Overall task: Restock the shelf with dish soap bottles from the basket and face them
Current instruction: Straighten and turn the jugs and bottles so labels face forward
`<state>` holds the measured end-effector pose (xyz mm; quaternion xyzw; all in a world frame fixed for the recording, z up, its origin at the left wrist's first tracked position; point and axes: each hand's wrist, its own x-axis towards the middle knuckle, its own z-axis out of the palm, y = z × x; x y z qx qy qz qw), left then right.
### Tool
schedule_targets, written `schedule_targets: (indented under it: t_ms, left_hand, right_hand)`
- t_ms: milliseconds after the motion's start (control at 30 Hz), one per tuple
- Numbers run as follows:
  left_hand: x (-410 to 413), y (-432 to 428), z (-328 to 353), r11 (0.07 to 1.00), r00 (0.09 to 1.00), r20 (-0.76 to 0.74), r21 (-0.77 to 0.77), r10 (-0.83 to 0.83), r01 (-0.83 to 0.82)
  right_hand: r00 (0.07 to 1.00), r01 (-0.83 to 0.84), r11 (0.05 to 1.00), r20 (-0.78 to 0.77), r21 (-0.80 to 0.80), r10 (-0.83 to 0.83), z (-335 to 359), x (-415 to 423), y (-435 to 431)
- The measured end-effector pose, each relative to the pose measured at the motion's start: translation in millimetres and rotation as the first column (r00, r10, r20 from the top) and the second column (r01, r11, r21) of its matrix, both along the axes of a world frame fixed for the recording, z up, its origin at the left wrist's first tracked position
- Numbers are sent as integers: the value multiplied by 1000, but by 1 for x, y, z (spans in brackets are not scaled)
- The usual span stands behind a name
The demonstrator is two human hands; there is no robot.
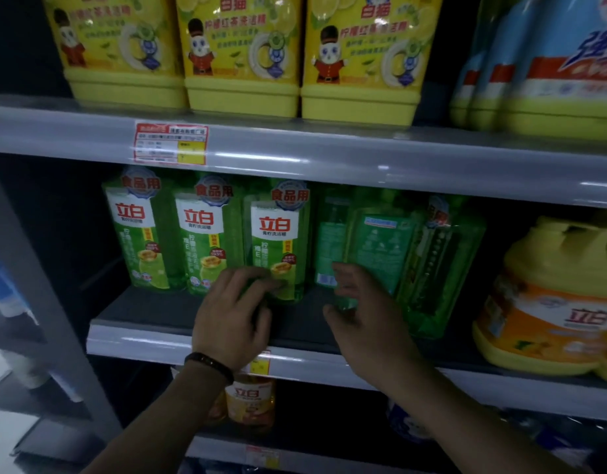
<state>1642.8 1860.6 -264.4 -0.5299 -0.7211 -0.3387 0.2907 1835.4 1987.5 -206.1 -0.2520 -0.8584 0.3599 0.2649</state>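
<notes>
Green dish soap bottles stand on the middle shelf (pixel 151 333). Three at the left show their front labels; the third one (pixel 279 241) has my left hand (pixel 233 313) touching its lower front with spread fingers. To its right stand more green bottles turned back or side outward. My right hand (pixel 360 313) wraps its fingers round the base of one back-facing bottle (pixel 373 248). A side-turned bottle (pixel 435 261) stands just right of it. The basket is out of view.
Yellow soap tubs (pixel 240 63) line the upper shelf, with blue-labelled jugs (pixel 551 70) at the right. A large yellow and orange jug (pixel 551 302) stands on the middle shelf at the right. An orange bottle (pixel 250 405) sits on the shelf below.
</notes>
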Motion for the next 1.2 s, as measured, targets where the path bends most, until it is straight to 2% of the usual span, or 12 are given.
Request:
schedule_targets:
  t_ms: [67,167,233,367,500,600,733,867,967,1100,1200]
  left_hand:
    - [13,4,8,996,995,79,70,-67,61]
    - [55,23,24,975,921,341,182,-187,131]
    - [81,42,35,960,804,529,203,-272,191]
    - [106,73,53,940,475,822,198,-313,276]
    - [99,94,63,928,207,917,294,-341,227]
    - [93,102,66,916,70,929,342,-362,208]
    - [106,107,78,911,63,923,361,-379,200]
    - [123,99,79,950,208,928,291,-310,117]
    - [124,88,67,974,270,936,220,-225,50]
    - [113,80,67,969,228,944,248,-239,-10]
    - [105,79,75,973,221,948,229,-228,20]
  right_hand:
    - [995,88,996,-58,11,-87,-4,18,3]
    - [977,173,985,-118,-27,-175,-7,37,7]
    - [966,198,979,-159,-46,-203,-9,42,10]
    - [963,143,968,-197,-208,-185,-8,49,17]
    - [968,31,942,-223,-334,-111,-3,52,24]
    - [967,-18,915,-240,-404,-86,-6,48,29]
    - [964,-54,874,-253,-482,-80,3,52,23]
    - [975,-56,844,-210,-534,-68,14,56,9]
    - [977,-75,852,-209,-518,-41,17,60,10]
    - [984,-83,858,-179,-507,-10,16,64,22]
    - [992,-59,874,-127,-482,-3,17,63,27]
